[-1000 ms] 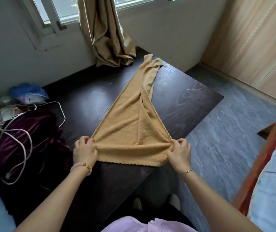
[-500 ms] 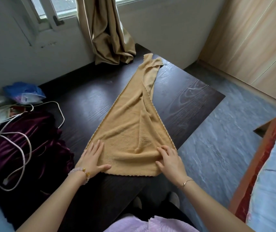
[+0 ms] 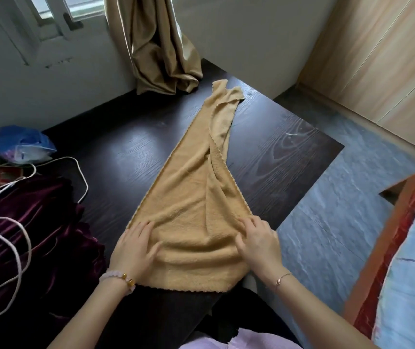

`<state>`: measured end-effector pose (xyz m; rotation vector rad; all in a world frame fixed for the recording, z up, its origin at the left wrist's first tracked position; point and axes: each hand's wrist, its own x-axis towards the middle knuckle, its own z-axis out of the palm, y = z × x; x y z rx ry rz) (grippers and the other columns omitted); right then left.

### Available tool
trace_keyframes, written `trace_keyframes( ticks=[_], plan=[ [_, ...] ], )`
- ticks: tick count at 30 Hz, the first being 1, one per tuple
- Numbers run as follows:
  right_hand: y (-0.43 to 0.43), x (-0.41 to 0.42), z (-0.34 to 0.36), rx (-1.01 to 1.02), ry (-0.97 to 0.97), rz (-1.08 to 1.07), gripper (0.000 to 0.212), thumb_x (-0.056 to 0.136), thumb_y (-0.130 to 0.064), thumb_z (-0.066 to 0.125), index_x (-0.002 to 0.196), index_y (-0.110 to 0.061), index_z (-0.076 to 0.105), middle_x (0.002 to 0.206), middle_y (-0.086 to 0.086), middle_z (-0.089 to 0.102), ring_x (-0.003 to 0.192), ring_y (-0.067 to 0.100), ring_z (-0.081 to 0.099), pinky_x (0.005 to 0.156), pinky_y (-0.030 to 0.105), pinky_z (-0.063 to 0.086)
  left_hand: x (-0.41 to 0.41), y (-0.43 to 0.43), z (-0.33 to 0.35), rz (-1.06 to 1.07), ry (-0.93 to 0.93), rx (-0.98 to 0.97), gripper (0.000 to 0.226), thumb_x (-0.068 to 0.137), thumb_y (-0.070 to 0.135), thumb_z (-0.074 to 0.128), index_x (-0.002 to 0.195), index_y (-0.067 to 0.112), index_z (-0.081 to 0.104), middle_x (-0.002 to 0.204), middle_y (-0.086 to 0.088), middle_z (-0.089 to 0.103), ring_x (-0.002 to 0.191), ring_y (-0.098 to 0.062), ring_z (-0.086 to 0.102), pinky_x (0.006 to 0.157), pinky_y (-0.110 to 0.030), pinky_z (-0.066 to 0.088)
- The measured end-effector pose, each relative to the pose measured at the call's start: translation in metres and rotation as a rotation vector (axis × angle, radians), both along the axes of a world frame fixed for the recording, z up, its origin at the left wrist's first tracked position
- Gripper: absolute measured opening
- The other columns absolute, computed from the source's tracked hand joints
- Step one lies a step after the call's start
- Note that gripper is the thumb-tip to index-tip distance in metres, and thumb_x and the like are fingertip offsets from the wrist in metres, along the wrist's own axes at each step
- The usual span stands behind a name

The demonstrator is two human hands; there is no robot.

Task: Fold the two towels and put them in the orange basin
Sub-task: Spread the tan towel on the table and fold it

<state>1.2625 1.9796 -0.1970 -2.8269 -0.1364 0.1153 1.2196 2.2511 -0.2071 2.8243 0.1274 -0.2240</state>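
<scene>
Pressing towel (image 3: 191, 197) (near end) | left hand (image 3: 133, 250) flat | right hand (image 3: 258, 243) pinching

a home bedroom: bed (image 3: 412, 260), curtain (image 3: 156, 44), wooden wardrobe (image 3: 382, 59).

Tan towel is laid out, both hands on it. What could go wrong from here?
The towel is bunched and twisted at its far end, so folding it now may come out crooked. Its near right corner appears to overhang the table edge by the right hand; released, it could slide off.
</scene>
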Motion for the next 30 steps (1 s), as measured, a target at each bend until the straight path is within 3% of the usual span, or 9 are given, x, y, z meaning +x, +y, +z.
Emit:
trace_keyframes(
  ticks=[5, 8, 12, 15, 20, 30],
  plan=[
    [0.019, 0.074, 0.014, 0.116, 0.091, -0.019, 0.035, 0.092, -0.026, 0.046, 0.124, -0.014, 0.053, 0.126, 0.002, 0.051, 0.112, 0.021, 0.047, 0.091, 0.035, 0.044, 0.072, -0.012, 0.005, -0.041, -0.097, -0.064, 0.045, 0.093, 0.024, 0.051, 0.135, 0.01, 0.046, 0.144, -0.004, 0.042, 0.134, -0.02, 0.038, 0.111, -0.032, 0.026],
    [0.033, 0.12, 0.012, 0.218, 0.138, -0.046, 0.038, 0.093, -0.029, 0.048, 0.127, -0.014, 0.051, 0.131, 0.004, 0.048, 0.116, 0.023, 0.045, 0.094, 0.036, 0.044, 0.115, -0.016, 0.004, -0.046, -0.09, -0.059, 0.043, 0.093, 0.017, 0.048, 0.135, 0.009, 0.046, 0.142, -0.005, 0.045, 0.13, -0.023, 0.041, 0.107, -0.034, 0.032],
    [0.048, 0.164, 0.004, 0.281, 0.2, -0.12, 0.04, 0.093, -0.033, 0.05, 0.127, -0.013, 0.05, 0.128, 0.007, 0.049, 0.116, 0.027, 0.044, 0.095, 0.035, 0.038, 0.155, -0.027, 0.001, -0.084, -0.059, -0.057, 0.046, 0.092, 0.013, 0.048, 0.137, 0.005, 0.041, 0.143, -0.01, 0.042, 0.132, -0.025, 0.039, 0.11, -0.032, 0.026],
    [0.055, 0.181, -0.001, 0.283, 0.248, -0.17, 0.034, 0.093, -0.036, 0.05, 0.12, -0.015, 0.053, 0.121, 0.005, 0.058, 0.114, 0.027, 0.05, 0.089, 0.038, 0.042, 0.172, -0.03, -0.009, -0.076, -0.022, -0.036, 0.051, 0.095, 0.022, 0.041, 0.143, 0.005, 0.032, 0.15, -0.009, 0.032, 0.137, -0.023, 0.031, 0.113, -0.03, 0.019],
    [0.041, 0.195, -0.013, 0.431, 0.201, -0.319, 0.021, 0.095, -0.034, 0.047, 0.1, -0.017, 0.059, 0.1, 0.002, 0.066, 0.096, 0.028, 0.06, 0.075, 0.033, 0.039, 0.181, -0.028, -0.029, -0.033, 0.028, 0.014, 0.08, 0.08, 0.051, -0.001, 0.149, 0.015, 0.017, 0.157, 0.001, 0.012, 0.145, -0.017, 0.01, 0.116, -0.03, 0.001],
    [-0.036, 0.204, -0.024, 0.315, 0.12, -0.652, 0.022, 0.098, -0.022, 0.038, 0.106, -0.009, 0.053, 0.104, 0.017, 0.063, 0.095, 0.037, 0.057, 0.075, 0.037, 0.039, 0.18, -0.022, -0.044, 0.018, 0.016, 0.068, 0.076, 0.083, 0.055, -0.001, 0.149, 0.02, 0.007, 0.157, 0.007, 0.0, 0.144, -0.01, -0.004, 0.116, -0.033, -0.004]
  ],
)
